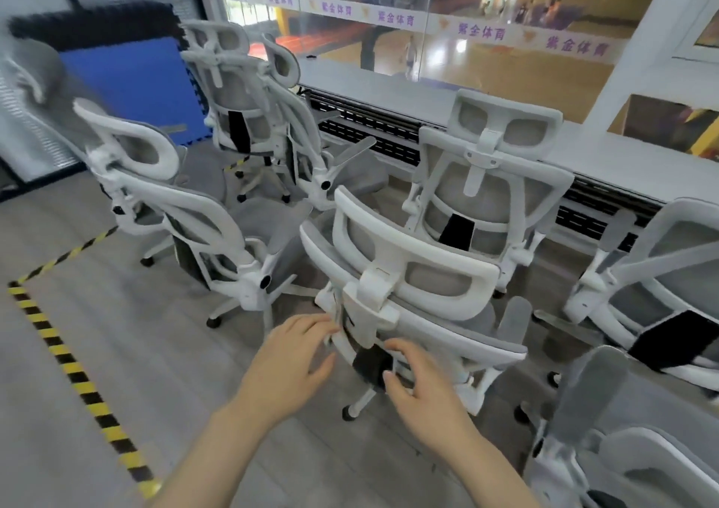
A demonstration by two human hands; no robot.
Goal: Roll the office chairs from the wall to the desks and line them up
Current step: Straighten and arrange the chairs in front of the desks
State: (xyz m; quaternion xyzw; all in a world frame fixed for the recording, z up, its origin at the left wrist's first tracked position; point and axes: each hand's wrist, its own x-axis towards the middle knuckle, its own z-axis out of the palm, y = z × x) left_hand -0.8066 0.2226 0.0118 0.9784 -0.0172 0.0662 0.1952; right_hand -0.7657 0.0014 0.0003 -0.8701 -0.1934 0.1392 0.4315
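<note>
Where the long white desk (393,91) runs along the glass wall, white-framed grey-mesh office chairs crowd the grey plank floor (116,352). One chair with a headrest (494,181) faces the desk, tucked close. Two more (249,95) stand at the desk's far end, beside a blue foam mat (136,87) leaning on the wall. Another chair (186,212) sits left, turned sideways. Nearest chair (408,289) stands just behind the tucked one, back toward the camera, slightly angled. Yellow-black hazard tape (66,356) marks the floor at left. Left hand (291,356): fingers loosely spread, tips touching the nearest chair's back frame, not wrapped round it. Right hand (420,383): fingers relaxed and spread at the black lumbar piece (371,363), gripping nothing.
</note>
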